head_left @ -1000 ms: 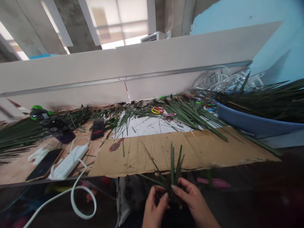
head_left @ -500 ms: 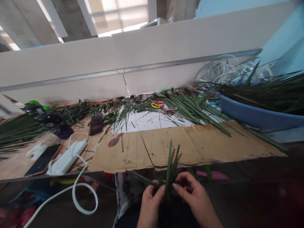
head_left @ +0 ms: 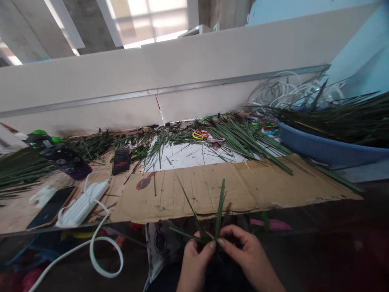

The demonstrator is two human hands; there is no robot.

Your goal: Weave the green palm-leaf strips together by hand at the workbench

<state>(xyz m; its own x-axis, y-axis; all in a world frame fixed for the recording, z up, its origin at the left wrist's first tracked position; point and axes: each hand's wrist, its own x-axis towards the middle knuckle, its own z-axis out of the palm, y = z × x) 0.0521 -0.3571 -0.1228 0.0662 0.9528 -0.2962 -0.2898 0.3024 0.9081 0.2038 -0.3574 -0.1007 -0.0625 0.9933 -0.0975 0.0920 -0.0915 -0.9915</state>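
Note:
Close over my lap, just below the table's front edge, my left hand (head_left: 199, 255) pinches several narrow green leaf strips (head_left: 220, 207) between thumb and fingers. My right hand (head_left: 240, 245) pinches the same strips right beside it, the two thumb tips nearly touching. One strip stands upright above the thumbs, one long thin strip leans up to the left, and another points left, low over my lap. Their lower ends are lost in shadow under my hands. A flat piece of cardboard (head_left: 188, 190) lies along the table edge beyond my hands.
Cut leaves (head_left: 243, 138) lie around yellow-and-red-handled scissors (head_left: 199, 135). At right stands a blue basin (head_left: 331, 148) heaped with leaves. On the left are a white power strip (head_left: 83, 205) with a looping cord, a phone (head_left: 51, 207) and a dark bottle (head_left: 67, 160). A partition (head_left: 212, 61) closes the back.
The two upright strips, spread apart before, now overlap as nearly one line. My right hand has shifted slightly left, bringing the thumbs closer together. The view has moved slightly.

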